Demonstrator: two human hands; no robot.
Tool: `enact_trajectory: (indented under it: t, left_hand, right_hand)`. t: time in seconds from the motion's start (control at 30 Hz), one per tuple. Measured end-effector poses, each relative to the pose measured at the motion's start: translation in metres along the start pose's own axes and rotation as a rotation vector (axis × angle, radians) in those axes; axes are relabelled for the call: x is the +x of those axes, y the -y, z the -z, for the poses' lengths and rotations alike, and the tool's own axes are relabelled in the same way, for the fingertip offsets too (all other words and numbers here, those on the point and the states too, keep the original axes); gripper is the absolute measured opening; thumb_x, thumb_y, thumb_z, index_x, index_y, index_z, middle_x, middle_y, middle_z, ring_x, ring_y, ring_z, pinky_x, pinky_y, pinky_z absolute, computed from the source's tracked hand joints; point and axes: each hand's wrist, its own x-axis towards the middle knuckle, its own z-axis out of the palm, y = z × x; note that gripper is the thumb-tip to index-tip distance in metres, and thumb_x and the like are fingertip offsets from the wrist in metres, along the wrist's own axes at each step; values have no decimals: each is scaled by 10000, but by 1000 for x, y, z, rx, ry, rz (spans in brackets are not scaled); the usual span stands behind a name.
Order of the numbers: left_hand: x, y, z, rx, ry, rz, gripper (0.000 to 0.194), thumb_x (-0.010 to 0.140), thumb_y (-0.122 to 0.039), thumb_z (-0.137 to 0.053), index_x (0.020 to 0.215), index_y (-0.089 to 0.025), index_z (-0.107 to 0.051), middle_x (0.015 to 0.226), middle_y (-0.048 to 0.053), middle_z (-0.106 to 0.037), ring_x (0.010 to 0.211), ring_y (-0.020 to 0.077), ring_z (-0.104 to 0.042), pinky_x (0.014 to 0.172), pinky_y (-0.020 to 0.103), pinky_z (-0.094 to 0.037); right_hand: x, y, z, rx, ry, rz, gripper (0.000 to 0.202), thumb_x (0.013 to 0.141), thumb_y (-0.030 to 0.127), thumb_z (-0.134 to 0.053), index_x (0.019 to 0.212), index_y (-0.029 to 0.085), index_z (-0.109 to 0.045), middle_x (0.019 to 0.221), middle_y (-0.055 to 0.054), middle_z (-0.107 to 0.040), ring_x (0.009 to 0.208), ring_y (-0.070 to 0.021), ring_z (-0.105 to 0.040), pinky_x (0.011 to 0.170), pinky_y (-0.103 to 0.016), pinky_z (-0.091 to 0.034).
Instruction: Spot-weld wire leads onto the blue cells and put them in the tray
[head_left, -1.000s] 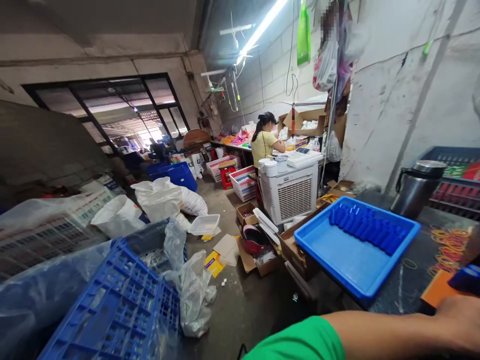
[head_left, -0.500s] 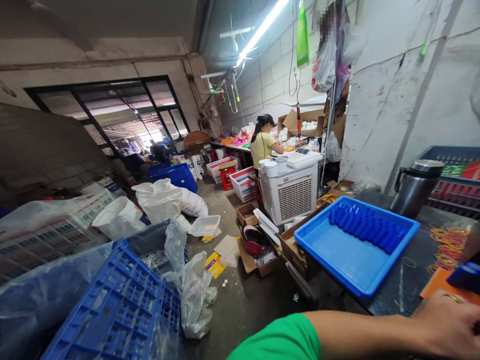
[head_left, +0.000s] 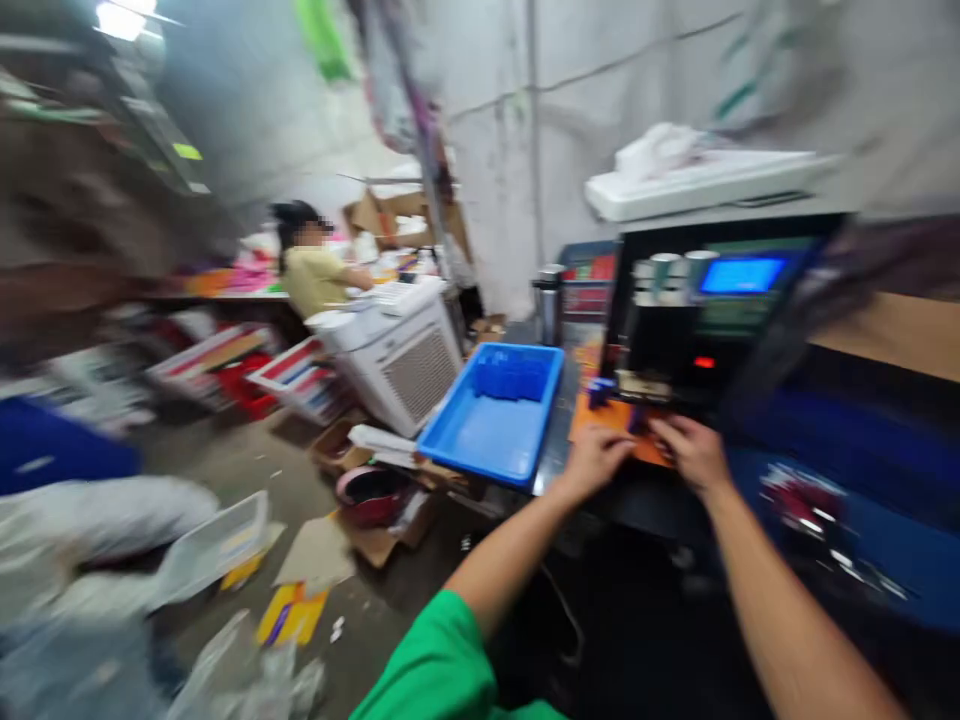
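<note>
- The worktop (head_left: 555,450) is seen in front of the person, mostly covered; its bare dark strip is left between the tray and the orange plate.
- Above its far side, a black machine (head_left: 667,335) is faced by the person, with a lit blue screen (head_left: 742,275) and a small red light (head_left: 703,363) shown on its front.
- To the left, a white air cooler (head_left: 420,370) is placed between the worktop and a seated co-worker (head_left: 315,275), whose body is turned toward another surface.
- A shallow blue tray (head_left: 491,425) is set at the worktop's left end; dark blue pieces (head_left: 510,382) are lined up along its far side.
- An orange plate (head_left: 592,415) is laid below the machine's front, and its near edge is reached by the hands.
- A steel flask (head_left: 550,305) is stood upright behind the tray.
- The hands are held apart: the left hand (head_left: 596,460) is rested at the plate's near edge, the right hand (head_left: 697,455) is extended just to its right. Whether anything is gripped cannot be told through the blur.
- A small dark blue piece (head_left: 639,418) is seen over the plate, between the fingertips of both hands.
</note>
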Motion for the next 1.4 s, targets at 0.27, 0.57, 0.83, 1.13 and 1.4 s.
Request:
enact_trajectory:
  t: [0.27,0.57,0.83,1.13,1.4]
  left_hand:
    - [38,22,-11,-195,-85,-16,123,787,-320,-732,842,-222,-781,768,31,-750,749,183,-689,749,311,-545]
    - [38,11,-3,-322,-14,71,270,811,-373,-667,955,-160,-748,881,66,-764,803,211,-715,792,351,-578]
    - [44,9,-6,-187,11,73,250,855,-392,-597,802,-160,-673,731,42,-693,712,172,-638,715,293,-525]
    - [40,1,0,-189,-9,39,223,909,-364,-512,847,-168,-600,781,45,-660,745,165,-628,745,302,-520]
    - [48,13,8,90,64,-257,358,794,-162,-569,1130,-209,-685,1386,112,-522,1269,259,-524,1081,442,-431]
  right_hand:
    - [30,-8,17,44,173,26,349,691,502,-687,723,155,-678,648,-26,-646,583,-139,-540,575,-264,-432]
    - [32,-17,14,195,128,-35,291,699,461,-702,705,173,-660,517,31,-532,508,-121,-454,504,-241,-347]
    - [32,-14,14,209,100,-29,286,680,447,-715,709,165,-671,547,22,-569,523,-120,-476,524,-243,-360]
    - [30,-9,13,203,77,3,259,669,416,-713,674,162,-662,618,-3,-628,565,-126,-527,567,-253,-399]
    - [31,-6,16,411,-44,-142,288,646,447,-710,609,185,-594,482,40,-504,421,-89,-393,405,-224,-264]
